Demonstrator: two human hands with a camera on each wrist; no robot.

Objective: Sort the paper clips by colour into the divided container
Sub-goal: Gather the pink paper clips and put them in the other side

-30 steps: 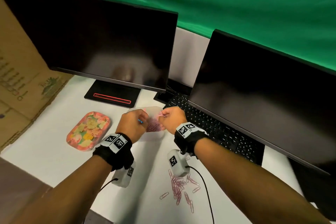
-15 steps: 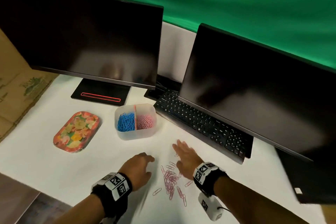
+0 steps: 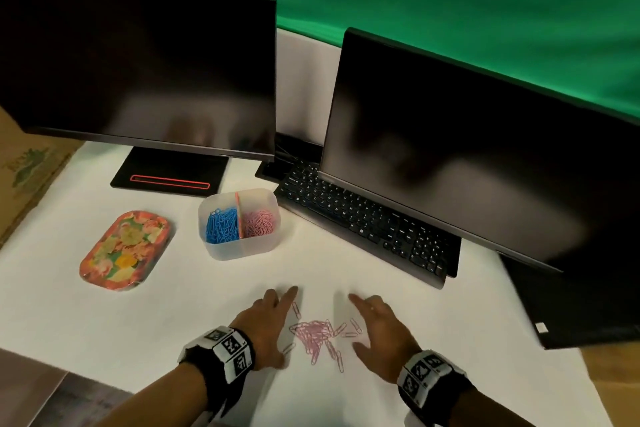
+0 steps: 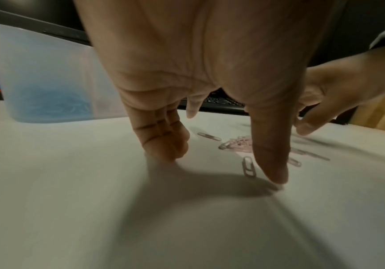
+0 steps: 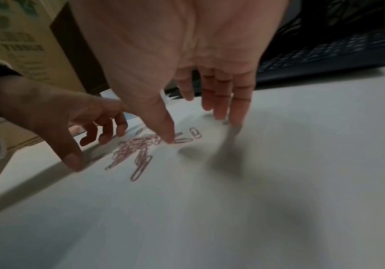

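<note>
A heap of pink paper clips [image 3: 317, 334] lies on the white table between my two hands, with a few stray clips around it. My left hand [image 3: 268, 324] rests just left of the heap, fingers spread and fingertips down on the table, holding nothing. My right hand [image 3: 375, 331] hovers at the heap's right side, fingers straight, thumb tip close to the clips [image 5: 141, 145]. Farther back stands the translucent divided container [image 3: 239, 248]: blue clips [image 3: 221, 224] fill its left half, pink clips [image 3: 259, 222] its right half.
A flowered oval tin [image 3: 125, 250] lies left of the container. Two dark monitors [image 3: 138, 73] and a black keyboard [image 3: 367, 222] stand behind and to the right. A cardboard box [image 3: 24, 163] borders the far left. The table's front edge runs near my left forearm.
Both hands have left the container and come down to the heap of pink clips near the front. Since half a second ago they have spread to either side of it.
</note>
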